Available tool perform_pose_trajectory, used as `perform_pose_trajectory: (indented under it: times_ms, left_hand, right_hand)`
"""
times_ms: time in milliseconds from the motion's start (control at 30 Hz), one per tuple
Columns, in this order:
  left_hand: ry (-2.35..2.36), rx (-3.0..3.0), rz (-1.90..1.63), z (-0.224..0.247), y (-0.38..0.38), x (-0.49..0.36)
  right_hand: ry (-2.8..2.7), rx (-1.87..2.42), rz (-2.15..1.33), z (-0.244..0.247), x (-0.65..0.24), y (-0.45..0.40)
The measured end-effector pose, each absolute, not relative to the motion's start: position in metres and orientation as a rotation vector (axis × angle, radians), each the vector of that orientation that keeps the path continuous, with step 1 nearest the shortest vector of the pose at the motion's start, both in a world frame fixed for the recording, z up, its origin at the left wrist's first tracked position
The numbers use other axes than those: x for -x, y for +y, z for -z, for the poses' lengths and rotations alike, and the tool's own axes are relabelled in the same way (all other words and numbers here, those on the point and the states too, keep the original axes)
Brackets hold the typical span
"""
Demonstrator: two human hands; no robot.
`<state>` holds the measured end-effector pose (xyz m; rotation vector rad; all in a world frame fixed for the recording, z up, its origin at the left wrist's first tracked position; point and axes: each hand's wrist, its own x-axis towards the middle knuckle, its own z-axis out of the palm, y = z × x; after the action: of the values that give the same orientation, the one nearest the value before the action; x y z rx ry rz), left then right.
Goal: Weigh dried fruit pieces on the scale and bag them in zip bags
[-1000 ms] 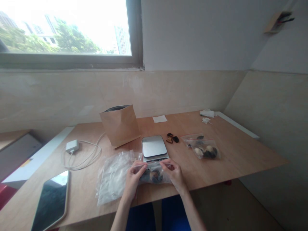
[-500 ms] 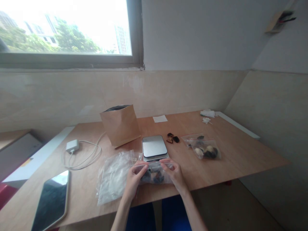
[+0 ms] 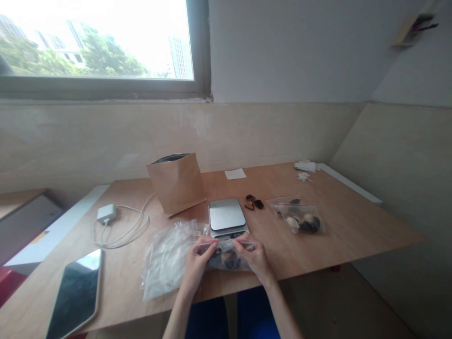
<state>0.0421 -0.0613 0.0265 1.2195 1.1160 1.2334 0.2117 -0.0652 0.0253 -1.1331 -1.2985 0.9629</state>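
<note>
A clear zip bag point(image 3: 228, 260) with dark and tan dried pieces inside lies at the table's front edge. My left hand point(image 3: 198, 258) pinches its top edge on the left, thumb and fingers pressed together. At the right part of the same edge, my right hand point(image 3: 252, 255) pinches it too. Just beyond the bag stands a small digital scale point(image 3: 227, 214) with a bare metal plate; the bag and fingers partly cover its display. Several loose dark dried pieces point(image 3: 253, 202) lie right of the scale.
Left of my hands lies a pile of clear plastic bags point(image 3: 167, 261). Behind it stands an open brown paper pouch point(image 3: 177, 186). A charger with cable point(image 3: 106, 213) and a tablet point(image 3: 75, 295) are farther left. Filled zip bags point(image 3: 300, 219) lie right, and a white paper point(image 3: 235, 174) behind.
My right hand has slid slightly left along the bag's top edge, toward my left hand. More of the scale's display panel shows. The left hand stays nearly in place.
</note>
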Motion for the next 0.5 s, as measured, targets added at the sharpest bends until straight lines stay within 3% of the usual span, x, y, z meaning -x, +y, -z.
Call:
perform_pose_trajectory:
  times_ms: [500]
  left_hand:
    - [1.124,-1.280,-1.187,-0.0241,-0.0595,-0.0434]
  right_hand:
    - [-1.326,1.052,-1.005,-0.0249,-0.2094,-0.0642]
